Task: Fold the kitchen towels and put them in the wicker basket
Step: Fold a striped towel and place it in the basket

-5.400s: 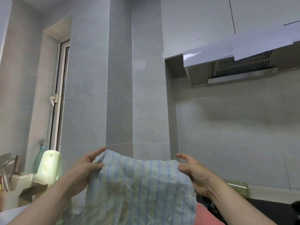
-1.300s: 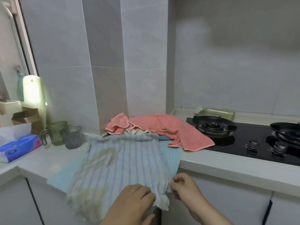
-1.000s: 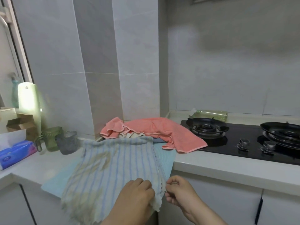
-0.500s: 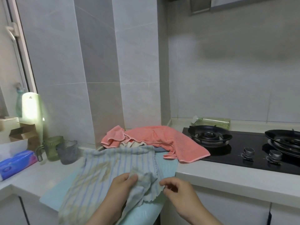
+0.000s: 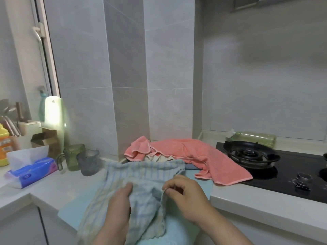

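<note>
White tabletop (image 5: 62, 184) carries the pale blue-striped cotton kitchen towel (image 5: 141, 172) at its 6 o'clock edge, where the left hand (image 5: 118, 206) grips and the right hand (image 5: 185, 197) pinches the lifted near hem, best carried evenly toward 12 o'clock, corners matched, then smoothed flat.

No legible text or labels

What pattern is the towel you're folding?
The towel has pale blue and cream stripes, clearest in the head view.
</note>
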{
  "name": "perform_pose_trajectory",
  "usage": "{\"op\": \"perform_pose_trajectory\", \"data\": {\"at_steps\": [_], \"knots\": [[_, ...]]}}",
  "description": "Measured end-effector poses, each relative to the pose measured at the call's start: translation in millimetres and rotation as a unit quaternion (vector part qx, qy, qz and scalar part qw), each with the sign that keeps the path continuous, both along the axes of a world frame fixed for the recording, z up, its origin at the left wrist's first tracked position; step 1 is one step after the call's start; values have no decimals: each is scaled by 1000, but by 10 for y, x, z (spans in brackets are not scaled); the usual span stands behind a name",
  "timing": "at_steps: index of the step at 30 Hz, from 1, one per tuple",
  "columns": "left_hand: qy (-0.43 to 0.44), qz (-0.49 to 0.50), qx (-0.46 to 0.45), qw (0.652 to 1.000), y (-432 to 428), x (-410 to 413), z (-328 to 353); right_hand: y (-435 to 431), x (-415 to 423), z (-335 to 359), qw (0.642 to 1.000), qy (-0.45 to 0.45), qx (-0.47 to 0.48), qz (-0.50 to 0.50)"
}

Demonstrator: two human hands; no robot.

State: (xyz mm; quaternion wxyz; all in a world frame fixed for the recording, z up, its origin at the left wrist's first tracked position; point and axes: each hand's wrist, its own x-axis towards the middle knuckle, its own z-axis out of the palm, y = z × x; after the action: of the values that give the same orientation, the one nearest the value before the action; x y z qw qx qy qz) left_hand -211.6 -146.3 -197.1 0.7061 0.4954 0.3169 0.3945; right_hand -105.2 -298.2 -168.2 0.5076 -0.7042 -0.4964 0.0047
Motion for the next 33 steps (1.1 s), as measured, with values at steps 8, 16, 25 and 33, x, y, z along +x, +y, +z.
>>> {"op": "perform_pose_trajectory", "data": {"at_steps": [8,16,25,33], "knots": [[-64,-37,174,982,-223,-17,507,-13,-98,133,989,136,58,28],[-55,-189,92,976,-329,34,65,157,-47,23,988,138,69,-31],[-58,-260,99,959,-328,30,35,331,-32,-63,994,92,48,-38],[-11,-254,90,963,-354,-3,61,371,39,-98,995,64,44,-62]]}}
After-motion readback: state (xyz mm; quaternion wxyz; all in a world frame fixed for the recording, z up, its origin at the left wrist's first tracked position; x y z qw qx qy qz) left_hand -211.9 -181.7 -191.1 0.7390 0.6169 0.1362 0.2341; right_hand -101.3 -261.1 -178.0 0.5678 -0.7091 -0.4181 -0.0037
